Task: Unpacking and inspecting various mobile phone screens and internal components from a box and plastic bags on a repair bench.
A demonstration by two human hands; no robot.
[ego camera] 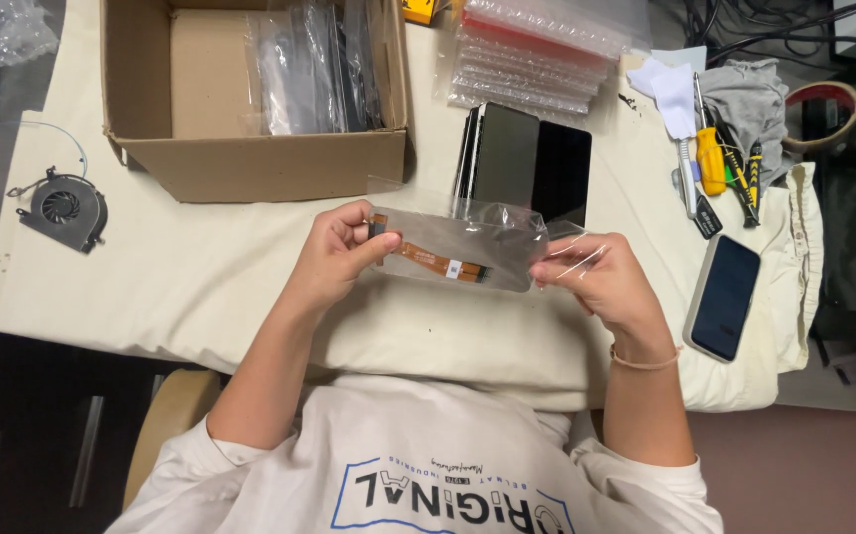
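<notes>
left hand [334, 252], right hand [596, 277], gripping clear bag [472, 247], apparently holding orange flex cable [438, 263]

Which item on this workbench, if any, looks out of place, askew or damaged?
Nothing looks damaged or spilled. The small cooling fan lies alone at the table's left edge, its wire trailing loose. The left hand and right hand hold a clear bag containing an orange flex cable.

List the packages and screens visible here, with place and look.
Clear plastic bag: held between left hand and right hand, with an orange flex cable inside.
Cardboard box: top left, brown, open.
Bubble-wrap bags: top centre, stacked.
Display panels: behind bag, black.
Phone: right, dark screen.
</notes>
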